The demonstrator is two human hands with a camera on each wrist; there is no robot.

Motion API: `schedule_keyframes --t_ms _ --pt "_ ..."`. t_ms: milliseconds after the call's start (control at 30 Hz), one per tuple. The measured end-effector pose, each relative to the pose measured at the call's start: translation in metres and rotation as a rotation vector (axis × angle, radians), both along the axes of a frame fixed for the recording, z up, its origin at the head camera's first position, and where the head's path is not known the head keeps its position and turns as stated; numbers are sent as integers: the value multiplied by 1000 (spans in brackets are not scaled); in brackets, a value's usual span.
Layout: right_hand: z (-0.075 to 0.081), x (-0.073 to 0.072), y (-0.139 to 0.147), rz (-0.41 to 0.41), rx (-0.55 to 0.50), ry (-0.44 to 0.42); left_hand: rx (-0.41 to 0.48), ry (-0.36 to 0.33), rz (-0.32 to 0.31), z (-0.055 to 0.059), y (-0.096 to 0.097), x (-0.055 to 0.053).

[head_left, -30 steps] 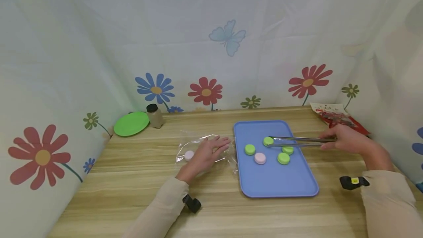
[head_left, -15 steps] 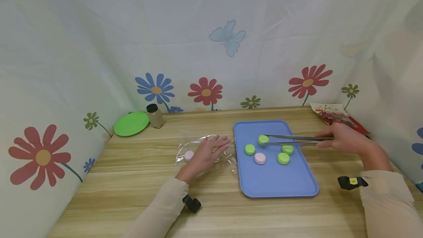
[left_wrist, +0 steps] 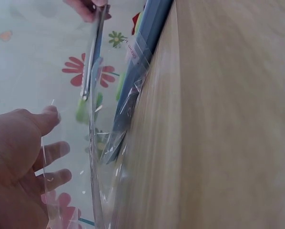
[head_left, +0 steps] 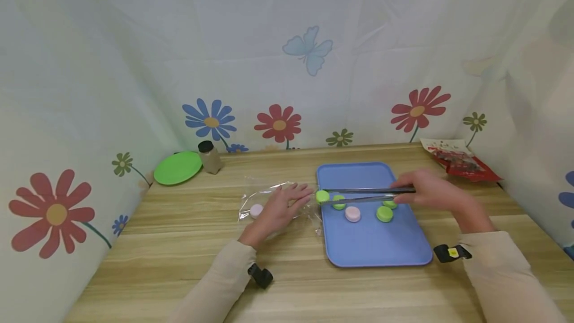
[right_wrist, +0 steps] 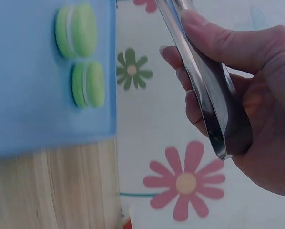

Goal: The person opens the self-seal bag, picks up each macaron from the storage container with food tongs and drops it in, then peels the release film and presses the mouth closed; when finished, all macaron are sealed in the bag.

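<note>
In the head view my left hand [head_left: 280, 208] lies over a clear plastic bag [head_left: 247, 197], its fingers extended. A pale pink macaron [head_left: 256, 211] lies inside the bag. The left wrist view shows the thumb and fingers [left_wrist: 54, 177] spread apart against the bag's film. My right hand [head_left: 432, 193] grips metal tongs [head_left: 372, 191] near the closed end. Between the tong tips is a green macaron [head_left: 322, 197], at the left rim of the blue tray [head_left: 376, 248], close to the bag's opening. Several other macarons, green plus one pink [head_left: 353, 214], sit on the tray.
A green plate [head_left: 178, 168] and a black-capped jar [head_left: 210, 157] stand at the back left of the wooden table [head_left: 188, 223]. At the back right lies a red-and-white packet [head_left: 462, 161]. Flower-printed curtain [head_left: 251, 54] surrounds the table on the visible sides.
My right hand has moved left with the tongs, carrying the green macaron from the middle of the tray to its left rim. The left hand has stayed in place.
</note>
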State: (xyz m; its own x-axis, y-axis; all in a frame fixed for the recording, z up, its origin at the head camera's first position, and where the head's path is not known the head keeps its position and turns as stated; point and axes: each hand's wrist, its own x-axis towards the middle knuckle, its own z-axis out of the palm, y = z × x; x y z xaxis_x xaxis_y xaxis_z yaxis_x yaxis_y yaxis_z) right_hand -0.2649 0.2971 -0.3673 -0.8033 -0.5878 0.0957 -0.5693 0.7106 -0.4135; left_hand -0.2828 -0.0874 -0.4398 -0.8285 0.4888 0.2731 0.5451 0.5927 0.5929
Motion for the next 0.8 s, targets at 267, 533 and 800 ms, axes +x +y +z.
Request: schedule_keyframes --t_ms 267,533,800 --pt "-5 1 -45 21 41 16 20 26 -37 -1 -2 -1" --pt "-18 2 -79 95 11 89 21 29 -31 -2 0 -1" --pt "-25 -3 -101 148 39 95 19 67 -39 -3 1 -2"
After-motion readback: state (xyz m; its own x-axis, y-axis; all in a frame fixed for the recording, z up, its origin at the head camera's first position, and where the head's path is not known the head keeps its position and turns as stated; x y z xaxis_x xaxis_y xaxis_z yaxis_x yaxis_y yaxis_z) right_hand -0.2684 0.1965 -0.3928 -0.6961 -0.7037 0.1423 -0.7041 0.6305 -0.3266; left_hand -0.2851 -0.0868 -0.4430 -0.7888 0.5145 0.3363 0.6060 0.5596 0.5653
